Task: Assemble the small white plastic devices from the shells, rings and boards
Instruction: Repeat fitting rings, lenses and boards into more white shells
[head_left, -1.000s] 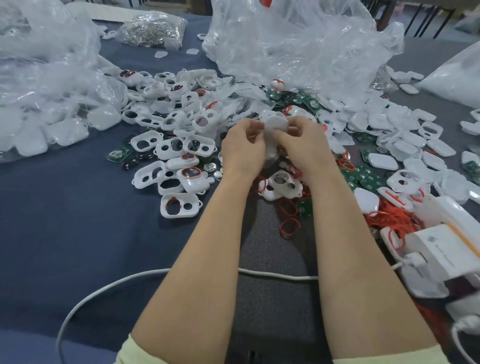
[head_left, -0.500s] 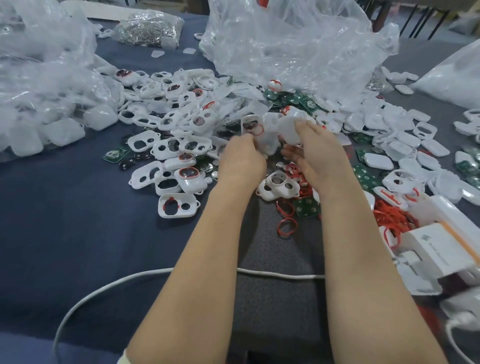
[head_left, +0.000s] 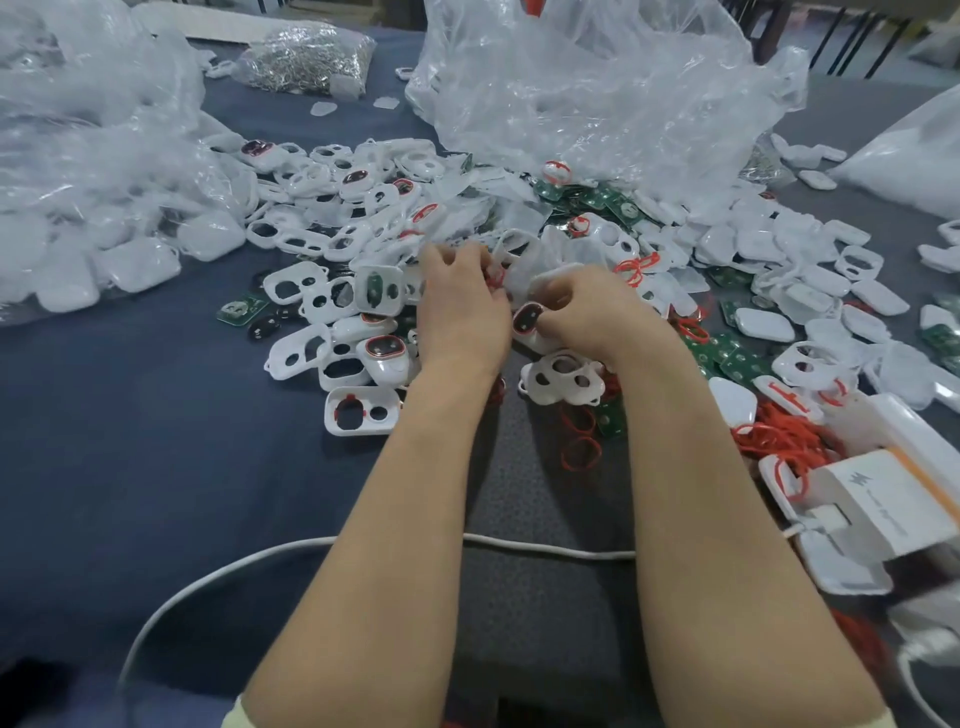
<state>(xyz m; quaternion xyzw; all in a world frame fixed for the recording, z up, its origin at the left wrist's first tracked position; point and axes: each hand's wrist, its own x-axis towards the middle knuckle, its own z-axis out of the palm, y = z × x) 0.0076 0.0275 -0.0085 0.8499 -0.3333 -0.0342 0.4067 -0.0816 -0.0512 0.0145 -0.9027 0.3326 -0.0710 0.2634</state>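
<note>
Running closest to us: white cable (head_left: 545, 552) across the desk (head_left: 130, 467), under both our forearms.
Next up: red rings (head_left: 582, 452) lying loose between our arms.
Right hand (head_left: 597, 312): fingers curled round a white shell (head_left: 527, 321) with a dark window, low over the pile.
Left hand (head_left: 462, 306): right beside it, fingers curled; we can't tell what they're pinching.
Around: loose shells (head_left: 358, 410), green boards (head_left: 737, 364).
Far end: plastic bags (head_left: 597, 93).

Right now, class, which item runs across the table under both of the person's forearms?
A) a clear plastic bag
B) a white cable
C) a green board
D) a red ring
B: the white cable shows between the two forearms and carries on past each, toward the white box on the right.
</note>
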